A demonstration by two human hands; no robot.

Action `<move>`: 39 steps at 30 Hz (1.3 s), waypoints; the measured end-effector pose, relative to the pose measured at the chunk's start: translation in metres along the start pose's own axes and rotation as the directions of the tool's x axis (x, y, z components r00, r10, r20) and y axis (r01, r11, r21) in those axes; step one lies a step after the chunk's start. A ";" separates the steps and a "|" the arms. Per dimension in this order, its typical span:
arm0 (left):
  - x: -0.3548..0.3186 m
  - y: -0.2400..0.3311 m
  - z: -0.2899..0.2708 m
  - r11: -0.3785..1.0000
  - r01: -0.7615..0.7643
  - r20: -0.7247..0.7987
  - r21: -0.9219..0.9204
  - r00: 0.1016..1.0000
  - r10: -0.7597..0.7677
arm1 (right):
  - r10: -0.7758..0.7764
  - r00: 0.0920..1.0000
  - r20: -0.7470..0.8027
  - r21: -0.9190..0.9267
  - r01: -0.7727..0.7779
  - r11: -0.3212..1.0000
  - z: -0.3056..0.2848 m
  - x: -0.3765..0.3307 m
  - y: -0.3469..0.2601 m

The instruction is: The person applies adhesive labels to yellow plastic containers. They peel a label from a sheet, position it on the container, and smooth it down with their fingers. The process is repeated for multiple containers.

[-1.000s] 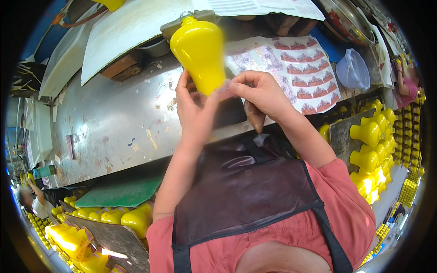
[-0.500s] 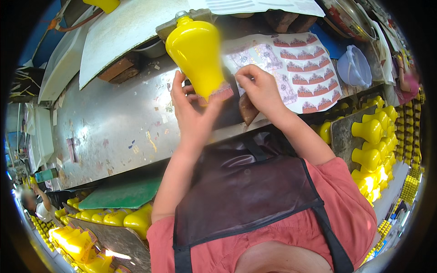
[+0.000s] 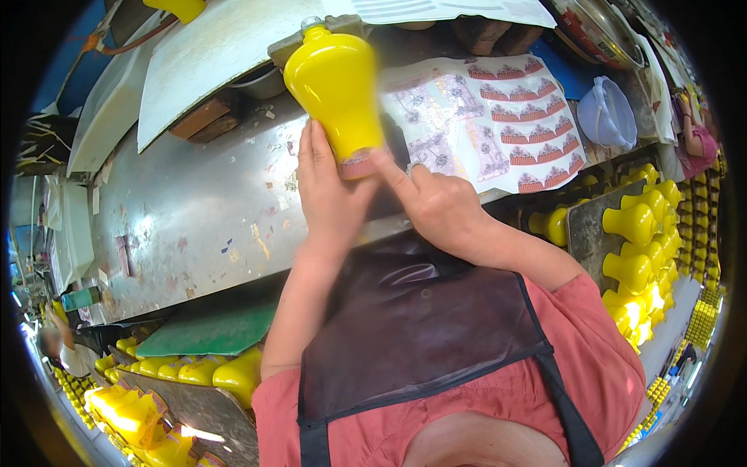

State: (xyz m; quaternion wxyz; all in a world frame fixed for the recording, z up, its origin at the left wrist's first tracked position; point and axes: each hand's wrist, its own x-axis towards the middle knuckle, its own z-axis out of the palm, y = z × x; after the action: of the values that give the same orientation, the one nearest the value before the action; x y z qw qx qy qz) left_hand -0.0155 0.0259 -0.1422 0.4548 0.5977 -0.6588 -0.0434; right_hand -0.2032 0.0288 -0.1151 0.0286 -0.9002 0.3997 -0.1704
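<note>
A glossy yellow vase (image 3: 331, 82) points away from me, its narrow neck at a grey block on the metal table. Round its near end lies a pinkish-red patterned decal (image 3: 358, 165). My left hand (image 3: 331, 183) grips this end, fingers straight along the vase's left side and palm beneath. From the right, my right hand (image 3: 440, 204) presses an extended finger on the decal's edge. Its other fingers are curled, and whatever they hold is hidden.
Right of the vase lies a decal sheet (image 3: 521, 132), with a pale blue bucket (image 3: 605, 115) beyond. Yellow vases (image 3: 630, 222) crowd a board at my right; more (image 3: 198, 370) stand at lower left beside a green board (image 3: 206, 331). Scraps dot the metal table (image 3: 194, 210).
My right hand has moved left onto the decal, a finger now extended. The decal's loose ends now lie against the vase. The brown wedge-shaped piece below my right hand is out of sight.
</note>
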 end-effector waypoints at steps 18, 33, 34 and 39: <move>0.000 -0.007 -0.005 0.742 0.382 0.234 -0.551 0.924 -0.302 | 0.369 0.926 0.085 0.352 -0.374 0.858 -0.026 0.078 0.010; -0.013 -0.023 -0.014 0.978 0.023 0.230 -0.209 0.973 0.026 | 0.214 0.904 0.371 0.703 -0.424 0.571 -0.007 0.057 0.040; -0.013 -0.023 -0.017 0.941 0.102 0.259 -0.323 0.966 -0.015 | 0.221 0.912 0.347 0.744 -0.411 0.528 -0.005 0.057 0.039; -0.008 -0.017 -0.006 0.936 0.239 0.234 -0.258 0.956 -0.179 | 0.225 0.901 0.372 0.756 -0.434 0.490 0.001 0.055 0.036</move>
State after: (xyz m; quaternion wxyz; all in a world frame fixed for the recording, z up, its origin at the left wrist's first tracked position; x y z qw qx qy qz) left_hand 0.0002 0.0306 -0.1535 0.4575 0.5857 -0.6217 -0.2474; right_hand -0.1941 -0.0352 -0.1070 0.5225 -0.6991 0.4326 -0.2260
